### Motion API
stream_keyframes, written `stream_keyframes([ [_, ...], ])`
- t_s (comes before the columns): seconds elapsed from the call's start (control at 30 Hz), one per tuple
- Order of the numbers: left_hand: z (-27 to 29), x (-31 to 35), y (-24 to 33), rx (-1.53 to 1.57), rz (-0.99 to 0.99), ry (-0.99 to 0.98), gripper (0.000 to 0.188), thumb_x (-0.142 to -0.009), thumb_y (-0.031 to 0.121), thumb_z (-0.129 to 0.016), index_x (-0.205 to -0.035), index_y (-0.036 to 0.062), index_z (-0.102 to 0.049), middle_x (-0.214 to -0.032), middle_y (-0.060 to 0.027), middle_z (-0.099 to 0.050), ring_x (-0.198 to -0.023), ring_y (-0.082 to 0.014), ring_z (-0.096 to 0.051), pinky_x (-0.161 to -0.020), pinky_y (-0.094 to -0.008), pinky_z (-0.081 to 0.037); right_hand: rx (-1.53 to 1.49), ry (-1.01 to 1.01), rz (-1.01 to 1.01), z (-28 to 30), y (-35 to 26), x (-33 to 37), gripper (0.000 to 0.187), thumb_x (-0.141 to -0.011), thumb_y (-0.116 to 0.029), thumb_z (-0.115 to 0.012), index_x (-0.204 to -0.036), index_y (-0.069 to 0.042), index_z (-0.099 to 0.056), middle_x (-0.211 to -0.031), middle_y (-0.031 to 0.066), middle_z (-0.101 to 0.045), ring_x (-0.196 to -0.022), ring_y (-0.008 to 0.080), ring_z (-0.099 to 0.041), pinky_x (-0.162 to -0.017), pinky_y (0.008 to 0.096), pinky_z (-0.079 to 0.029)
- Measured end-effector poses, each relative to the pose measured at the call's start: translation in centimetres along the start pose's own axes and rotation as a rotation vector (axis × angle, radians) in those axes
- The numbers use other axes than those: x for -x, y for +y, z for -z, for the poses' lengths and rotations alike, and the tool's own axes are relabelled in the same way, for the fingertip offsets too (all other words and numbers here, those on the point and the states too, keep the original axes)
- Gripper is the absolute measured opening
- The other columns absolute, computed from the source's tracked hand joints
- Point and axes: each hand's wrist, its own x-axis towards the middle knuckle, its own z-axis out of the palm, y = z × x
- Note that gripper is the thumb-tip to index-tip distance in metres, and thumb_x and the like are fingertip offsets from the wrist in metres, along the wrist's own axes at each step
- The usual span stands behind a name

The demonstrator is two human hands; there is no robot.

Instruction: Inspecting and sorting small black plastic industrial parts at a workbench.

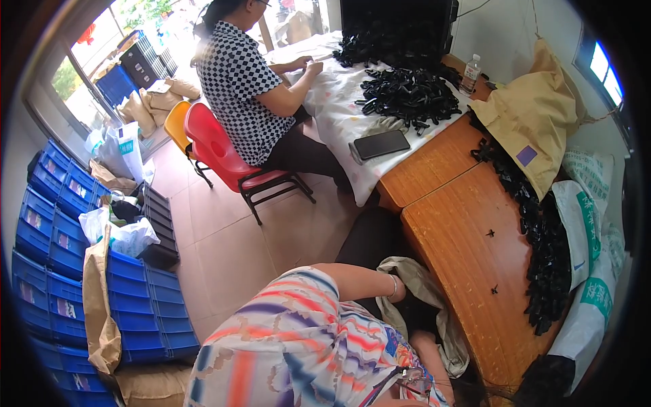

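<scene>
My left hand (pixel 399 292), with a bracelet at the wrist, reaches into a beige cloth or sack (pixel 458 346) over my lap, beside the table edge. Its fingers are hidden there. My right hand (pixel 423 338) is low beside the same cloth, and its fingers are out of sight against something dark. What either hand holds, if anything, I cannot make out. Along the right side of the wooden table (pixel 454 217) runs a heap of small black parts (pixel 542 264). Two tiny black pieces lie apart on the wood, one of them a small piece (pixel 494 289) near the middle.
A person (pixel 237 88) sits on a red chair (pixel 210 146), hands together at the cloth-covered table. There lie another black pile (pixel 407 95), a phone (pixel 382 144) and a bottle (pixel 470 73). A paper sack (pixel 536 115) stands right; blue crates (pixel 135 298) stack left.
</scene>
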Motion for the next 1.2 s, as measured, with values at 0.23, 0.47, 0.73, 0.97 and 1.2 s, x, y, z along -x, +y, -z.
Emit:
stream_keyframes([
  [0.23,-9.3,-9.5,-3.6,0.000,0.005,-0.001,0.033,-0.085,0.022,-0.061,-0.113,0.0080,-0.070,-0.127,-0.0117,-0.062,-0.118,-0.0274,-0.057,-0.099,-0.0380,-0.046,0.029,0.002,0.012,0.9,-0.8,0.7,0.034,-0.087,-0.022,-0.051,-0.113,-0.011,-0.070,-0.120,0.0149,-0.065,-0.111,0.0293,-0.064,-0.090,0.0424,-0.052],
  [0.47,-11.1,-13.3,-4.0,-0.085,-0.034,-0.016,0.034,-0.085,0.023,-0.061,-0.113,0.0077,-0.070,-0.127,-0.0119,-0.062,-0.119,-0.0272,-0.057,-0.101,-0.0381,-0.045,0.042,-0.026,0.031,-0.1,-0.4,-0.1,0.033,-0.087,-0.021,-0.051,-0.111,-0.011,-0.071,-0.119,0.0148,-0.065,-0.109,0.0288,-0.065,-0.088,0.0423,-0.053],
  [0.73,-0.4,-0.8,1.0,-0.225,-0.093,0.021,0.032,-0.084,0.023,-0.059,-0.110,0.0073,-0.072,-0.125,-0.0118,-0.063,-0.118,-0.0261,-0.058,-0.102,-0.0377,-0.044,0.027,0.025,0.027,-0.7,-0.8,0.3,0.032,-0.086,-0.022,-0.052,-0.108,-0.012,-0.072,-0.116,0.0141,-0.067,-0.107,0.0285,-0.066,-0.086,0.0419,-0.054],
  [0.97,0.2,1.0,2.1,-0.179,-0.078,0.148,0.029,-0.086,0.017,-0.055,-0.107,0.0043,-0.071,-0.117,-0.0145,-0.066,-0.109,-0.0264,-0.063,-0.097,-0.0364,-0.048,-0.016,0.060,0.032,-0.7,-0.5,1.0,0.032,-0.086,-0.022,-0.052,-0.108,-0.012,-0.072,-0.116,0.0146,-0.067,-0.106,0.0307,-0.066,-0.086,0.0425,-0.054],
  [1.2,2.3,7.6,2.4,0.519,0.137,0.216,0.030,-0.081,0.017,-0.061,-0.106,0.0029,-0.070,-0.110,-0.0190,-0.067,-0.103,-0.0333,-0.064,-0.091,-0.0428,-0.049,-0.210,0.149,0.013,1.1,-1.1,2.4,0.028,-0.083,-0.019,-0.055,-0.102,-0.007,-0.072,-0.105,0.0201,-0.068,-0.095,0.0332,-0.068,-0.078,0.0448,-0.055],
])
